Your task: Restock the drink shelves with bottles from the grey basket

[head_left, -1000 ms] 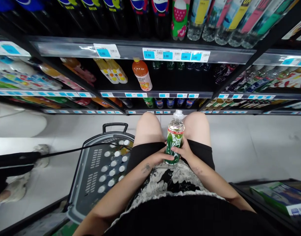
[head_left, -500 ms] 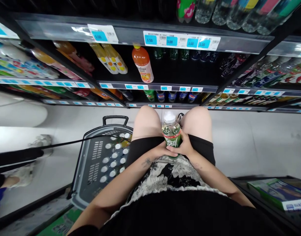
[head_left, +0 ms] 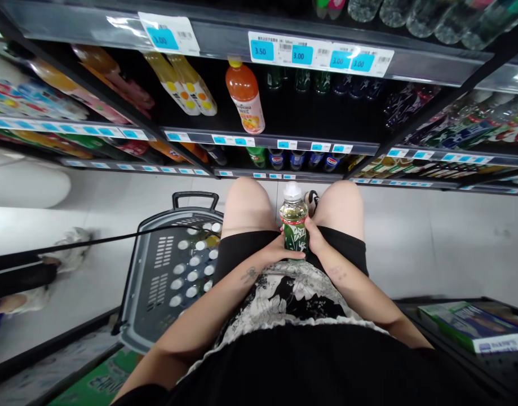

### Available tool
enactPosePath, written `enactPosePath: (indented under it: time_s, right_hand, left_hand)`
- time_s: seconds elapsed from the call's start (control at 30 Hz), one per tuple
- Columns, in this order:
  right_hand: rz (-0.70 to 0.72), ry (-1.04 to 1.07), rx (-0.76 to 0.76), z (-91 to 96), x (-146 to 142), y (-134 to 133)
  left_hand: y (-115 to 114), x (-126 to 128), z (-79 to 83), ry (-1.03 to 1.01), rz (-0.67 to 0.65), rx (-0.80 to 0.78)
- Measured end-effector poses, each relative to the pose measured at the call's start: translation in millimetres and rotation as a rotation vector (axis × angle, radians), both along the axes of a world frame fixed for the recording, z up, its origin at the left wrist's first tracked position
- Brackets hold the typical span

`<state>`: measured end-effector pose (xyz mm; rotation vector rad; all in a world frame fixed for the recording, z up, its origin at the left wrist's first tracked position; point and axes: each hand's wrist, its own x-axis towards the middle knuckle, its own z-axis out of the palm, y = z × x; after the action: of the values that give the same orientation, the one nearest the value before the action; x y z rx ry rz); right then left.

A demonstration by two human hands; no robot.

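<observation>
A clear drink bottle (head_left: 295, 228) with a white cap and a green label stands upright between my thighs. My left hand (head_left: 280, 250) is closed around its left side, the thumb lying across the lower label. On the other side my right hand (head_left: 316, 235) grips the bottle, its fingers partly hidden behind it. Left of my leg, a grey shopping basket (head_left: 160, 254) holds several white-capped bottles (head_left: 194, 261). Ahead, an orange juice bottle (head_left: 244, 96) with a yellow cap stands on the shelf.
Shelves (head_left: 322, 144) of drinks with price tags (head_left: 301, 54) run across the front. At far left a person's shoe (head_left: 70, 254) shows on the floor. A green box (head_left: 474, 327) lies behind me at right, and a black strap (head_left: 93, 242) crosses the basket.
The bottle has turned a little in my hands, so more of its label faces me. My right fingers have moved off its front. The view has tilted slightly, and the shelves sit higher.
</observation>
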<state>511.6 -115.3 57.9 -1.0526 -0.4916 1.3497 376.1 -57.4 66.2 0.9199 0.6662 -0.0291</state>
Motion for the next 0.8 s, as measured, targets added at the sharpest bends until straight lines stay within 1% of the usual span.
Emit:
enactPosePath:
  time_s: [0.13, 0.2, 0.33, 0.5, 0.7, 0.8]
  right_hand:
    - [0.036, 0.134, -0.045, -1.6, 1, 7]
    - [0.06, 0.17, -0.06, -2.8, 3, 9]
    - [0.079, 0.168, -0.074, -8.5, 7, 13]
    - [0.114, 0.214, -0.105, -14.3, 8, 17]
    - [0.123, 0.218, -0.091, -9.5, 9, 22]
    - [0.13, 0.226, -0.097, -7.5, 9, 23]
  left_hand:
    - [0, 2, -1.8, -0.023, 0.015, -0.023]
    - [1, 3, -2.4, -0.027, 0.018, -0.043]
    - [5, 3, -2.9, -0.011, 0.072, -0.075]
    - [9, 3, -3.4, 0.005, 0.077, -0.09]
    - [13, 3, -5.2, 0.021, 0.085, -0.091]
    - [13, 4, -7.2, 0.035, 0.088, -0.066]
